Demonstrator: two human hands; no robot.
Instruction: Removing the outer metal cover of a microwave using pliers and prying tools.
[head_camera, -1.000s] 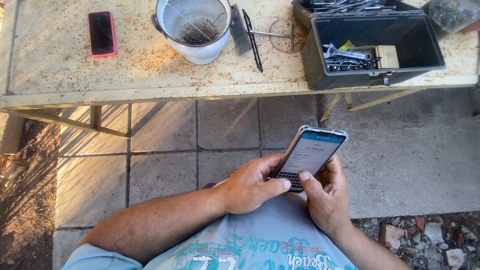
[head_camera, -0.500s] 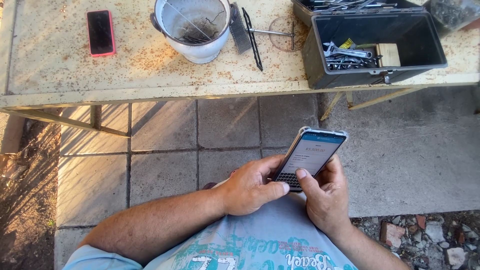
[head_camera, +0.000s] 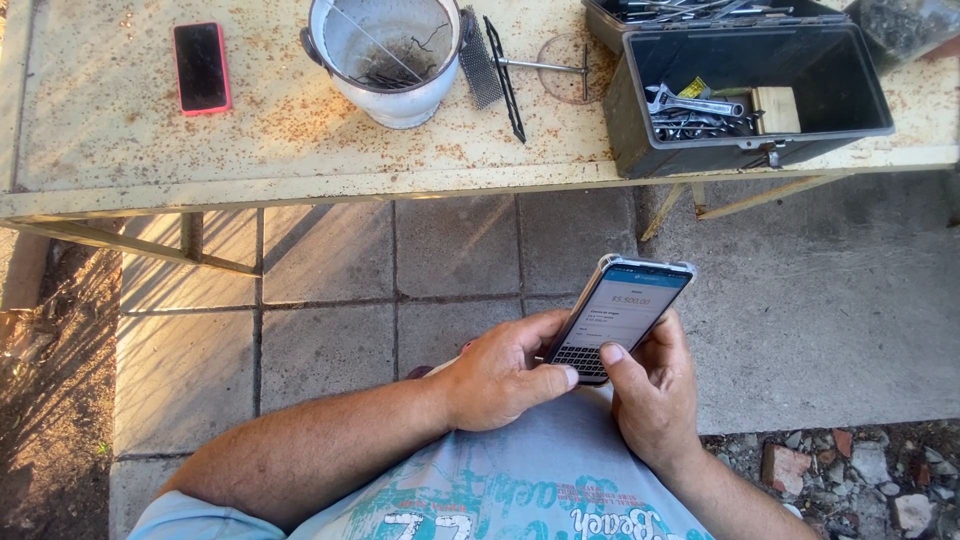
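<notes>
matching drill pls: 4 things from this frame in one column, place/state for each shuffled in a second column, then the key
Things:
1. smartphone
2. red phone
3. white pot
4. black toolbox

Places/states:
A. lies flat, screen dark, at the left of the table
B. open on the table's right end, wrenches inside
C. held in left hand and right hand, screen lit
D. stands mid-table beside a wire brush

Pairs: 1-C, 2-A, 3-D, 4-B

Bright daylight, slanting shadows on paving, sharp focus, slight edge distortion
</notes>
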